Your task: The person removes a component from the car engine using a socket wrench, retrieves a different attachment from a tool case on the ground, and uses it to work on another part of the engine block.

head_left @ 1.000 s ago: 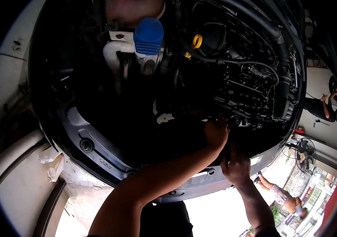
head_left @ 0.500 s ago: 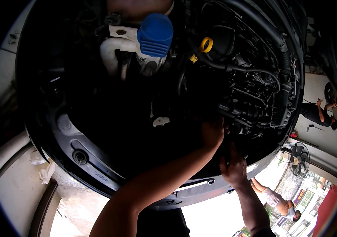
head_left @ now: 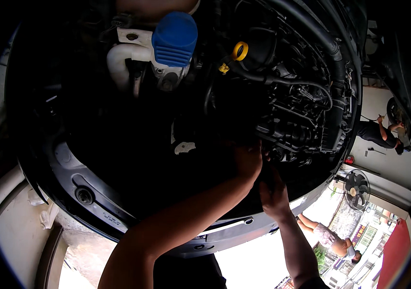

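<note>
My left hand [head_left: 249,160] reaches deep into a dark car engine bay, its fingers curled beside the black ribbed engine parts [head_left: 287,132]; what they grip is lost in shadow. Just below and to its right, my right hand [head_left: 275,197] points upward, fingers bent around something dark that I cannot make out. Above them are a blue ribbed cap [head_left: 174,38], a white pipe [head_left: 119,62] and a yellow ring handle [head_left: 239,50].
The metal front crossmember [head_left: 78,173] curves below. At right a person in dark clothing [head_left: 378,135] works by a wheel [head_left: 394,110], near a black fan [head_left: 357,190]. Another person [head_left: 330,241] is outside in bright light. White walls stand left [head_left: 8,202].
The whole view has shifted, so the engine bay sits farther left. My hands remain low in the bay, the right one slightly higher, closer beneath the left.
</note>
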A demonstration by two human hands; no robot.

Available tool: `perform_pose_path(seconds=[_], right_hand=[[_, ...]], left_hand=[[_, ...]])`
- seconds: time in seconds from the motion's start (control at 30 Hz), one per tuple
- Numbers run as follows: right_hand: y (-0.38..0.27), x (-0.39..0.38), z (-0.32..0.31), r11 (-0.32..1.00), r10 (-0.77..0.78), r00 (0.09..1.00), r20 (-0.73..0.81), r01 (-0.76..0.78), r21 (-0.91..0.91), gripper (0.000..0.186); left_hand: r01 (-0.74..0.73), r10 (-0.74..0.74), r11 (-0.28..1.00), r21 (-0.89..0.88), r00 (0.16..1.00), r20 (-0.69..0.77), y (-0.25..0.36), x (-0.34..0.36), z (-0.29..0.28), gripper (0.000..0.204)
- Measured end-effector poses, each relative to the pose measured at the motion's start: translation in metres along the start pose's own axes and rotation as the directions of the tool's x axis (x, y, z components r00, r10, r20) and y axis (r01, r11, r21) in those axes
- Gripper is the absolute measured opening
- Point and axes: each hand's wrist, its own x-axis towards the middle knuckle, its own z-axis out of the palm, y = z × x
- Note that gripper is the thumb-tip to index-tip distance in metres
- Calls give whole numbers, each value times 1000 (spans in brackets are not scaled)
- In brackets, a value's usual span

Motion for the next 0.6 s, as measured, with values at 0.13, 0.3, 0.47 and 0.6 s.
perform_pose_path(seconds=[0.13, 0.3, 0.47, 0.6], right_hand=[[-3, 5, 8, 995, -57, 998, -19, 58, 85, 54], [-22, 11, 9, 800, 105, 991, 80, -37, -599, 49], [0, 10, -3, 700, 25, 979, 200, 126, -703, 55], [-14, 21, -53, 969, -77, 963, 258, 133, -207, 78]], left_hand=[[-192, 203, 923, 334, 979, 3, 6, -22, -1, 34], [155, -202, 902, 403, 976, 77, 5, -26, -8, 37], [326, -375, 875, 356, 924, 74, 3, -27, -2, 43], [409, -473, 844, 347, 873, 120, 25, -22, 6, 42]])
